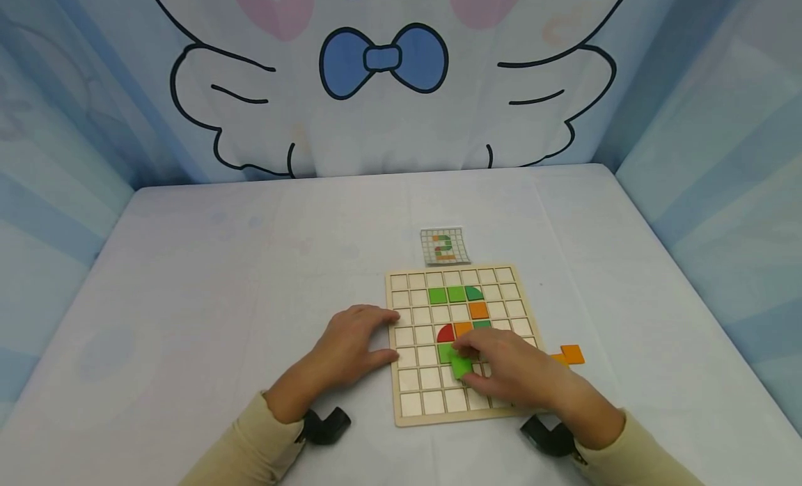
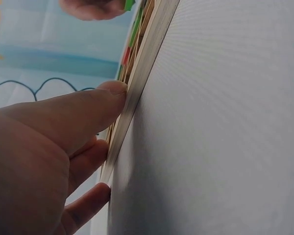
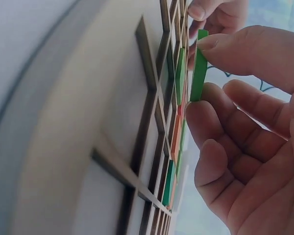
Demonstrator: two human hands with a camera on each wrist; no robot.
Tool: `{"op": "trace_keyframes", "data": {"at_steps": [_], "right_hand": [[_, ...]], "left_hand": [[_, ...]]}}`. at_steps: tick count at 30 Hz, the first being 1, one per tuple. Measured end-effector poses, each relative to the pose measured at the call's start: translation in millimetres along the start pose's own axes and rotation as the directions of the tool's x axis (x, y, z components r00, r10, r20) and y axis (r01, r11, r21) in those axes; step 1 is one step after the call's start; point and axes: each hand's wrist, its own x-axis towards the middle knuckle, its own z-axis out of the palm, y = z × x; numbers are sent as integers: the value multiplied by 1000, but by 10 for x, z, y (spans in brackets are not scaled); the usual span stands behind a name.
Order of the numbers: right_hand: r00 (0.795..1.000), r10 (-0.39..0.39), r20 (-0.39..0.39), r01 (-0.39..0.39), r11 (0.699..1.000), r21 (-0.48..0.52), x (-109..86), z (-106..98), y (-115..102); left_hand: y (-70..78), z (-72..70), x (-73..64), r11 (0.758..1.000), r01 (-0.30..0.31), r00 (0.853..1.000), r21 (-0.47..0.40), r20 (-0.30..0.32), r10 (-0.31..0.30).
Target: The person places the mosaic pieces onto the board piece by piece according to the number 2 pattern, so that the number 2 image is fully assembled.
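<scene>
A wooden grid board (image 1: 451, 417) lies on the table, with several coloured tiles set in its cells. My left hand (image 1: 351, 347) rests at the board's left side, thumb and fingertips touching the edge. In the right wrist view, a green square tile (image 3: 200, 68) is pinched between thumb and fingers of my right hand (image 3: 255, 117), tilted just above the grid. Beside that tile, a light green tile (image 1: 444, 353) sits below a red quarter-round tile (image 1: 445, 333). Orange and dark green pieces are to the right of the red one, partly hidden by my right hand.
Behind the board lies a small pattern card (image 1: 445, 246) showing a coloured figure on a grid. Loose orange tiles (image 1: 573, 354) lie on the white table right of the board, partly behind my right hand. Printed cloth walls stand around the table.
</scene>
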Motion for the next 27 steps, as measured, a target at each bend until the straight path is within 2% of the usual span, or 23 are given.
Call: {"op": "trace_keyframes", "data": {"at_steps": [7,17,27], "right_hand": [[998,52,36,-52,998,21,5,24,-28],[995,79,59,-81,996,25,20,73,-70],[996,72,54,-71,997,-17,36,97,-100]], "left_hand": [[0,2,0,1000,2,1000,0,1,-2],[2,2,2,1000,16,1000,4,6,-16],[0,-2,-3,1000,13,1000,5,9,-13]]}}
